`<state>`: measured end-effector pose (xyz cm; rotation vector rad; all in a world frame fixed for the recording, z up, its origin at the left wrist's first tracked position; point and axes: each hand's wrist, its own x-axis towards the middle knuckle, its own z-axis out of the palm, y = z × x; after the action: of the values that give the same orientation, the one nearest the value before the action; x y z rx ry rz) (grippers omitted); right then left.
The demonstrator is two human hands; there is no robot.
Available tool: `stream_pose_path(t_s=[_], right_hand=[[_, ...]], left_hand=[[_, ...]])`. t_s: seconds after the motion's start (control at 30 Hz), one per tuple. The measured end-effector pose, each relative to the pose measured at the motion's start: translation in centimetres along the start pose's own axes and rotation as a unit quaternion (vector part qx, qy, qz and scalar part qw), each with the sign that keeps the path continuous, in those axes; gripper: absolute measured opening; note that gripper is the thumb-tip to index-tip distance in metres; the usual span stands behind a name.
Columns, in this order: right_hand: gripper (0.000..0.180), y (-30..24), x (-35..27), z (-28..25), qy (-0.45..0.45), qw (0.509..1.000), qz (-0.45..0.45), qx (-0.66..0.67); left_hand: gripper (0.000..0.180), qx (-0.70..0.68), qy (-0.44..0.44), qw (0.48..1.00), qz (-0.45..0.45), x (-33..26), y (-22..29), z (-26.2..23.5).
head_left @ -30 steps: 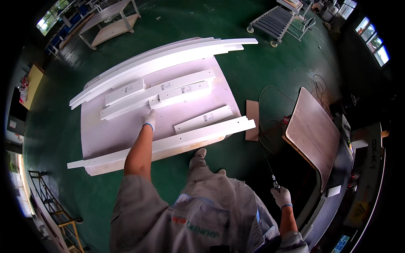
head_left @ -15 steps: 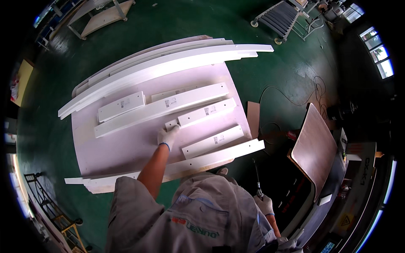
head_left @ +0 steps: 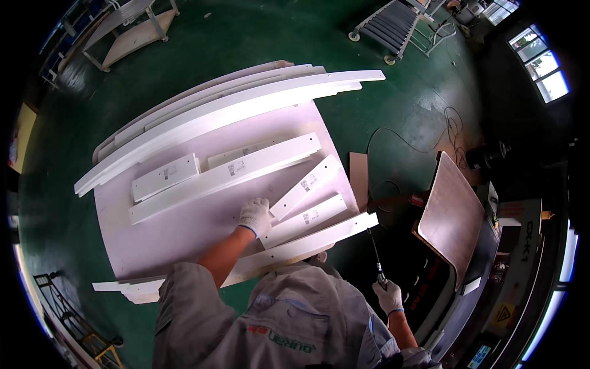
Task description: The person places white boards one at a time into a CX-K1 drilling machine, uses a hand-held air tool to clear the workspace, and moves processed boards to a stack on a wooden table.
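My left hand (head_left: 256,217), in a white glove, is closed at the near left end of a short white board (head_left: 316,176) with a hole at each end. That board lies slanted on the pale tabletop, its far end pointing up and right. Just below it lies another short white board (head_left: 307,220). My right hand (head_left: 389,297), also gloved, grips a blow gun (head_left: 380,277) with a long thin nozzle. The nozzle points up, its tip close to the right end of the long white strip (head_left: 295,244) along the table's near edge.
Farther back on the table (head_left: 184,246) lie a long white board (head_left: 227,178), shorter boards (head_left: 165,177) and several long stacked strips (head_left: 227,111). A brown-topped stand (head_left: 455,215) is at right. A hose (head_left: 409,146) trails over the floor; a roller cart (head_left: 387,27) stands beyond.
The short board has swung from nearly level to a steeper slant, its left end drawn toward me. My left hand moved nearer and slightly right with it. My right hand still holds the blow gun.
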<state>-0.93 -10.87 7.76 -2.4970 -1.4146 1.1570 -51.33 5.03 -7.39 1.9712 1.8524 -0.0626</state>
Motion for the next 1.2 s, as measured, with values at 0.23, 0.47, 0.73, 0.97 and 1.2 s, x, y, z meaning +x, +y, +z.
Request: stream_pose_path(t_s=[0.23, 0.47, 0.73, 0.97, 1.2], right_hand=[[0.033, -0.7, -2.5, 1.1, 0.010, 1.000, 0.022, 0.016], [0.032, -0.8, -3.7, 2.4, 0.024, 0.996, 0.029, 0.082], [0.028, -2.1, -4.0, 2.4, 0.027, 0.998, 0.019, 0.061], [0.027, -2.3, -4.3, 3.6, 0.055, 0.994, 0.020, 0.094], [0.029, -2.8, -3.4, 5.4, 0.034, 0.995, 0.026, 0.093]], left_hand=[[0.074, -0.094, -0.181, 0.979, 0.008, -2.9, -1.1, -7.0], [0.088, 0.083, 0.113, 0.987, -0.079, 5.1, -12.2, -10.7], [0.067, -0.175, -0.224, 0.958, -0.035, 8.4, -16.8, -11.5], [0.062, -0.100, -0.181, 0.978, 0.026, 3.9, -12.8, -9.7], [0.098, -0.031, -0.163, 0.985, -0.043, 0.1, -7.7, -10.3]])
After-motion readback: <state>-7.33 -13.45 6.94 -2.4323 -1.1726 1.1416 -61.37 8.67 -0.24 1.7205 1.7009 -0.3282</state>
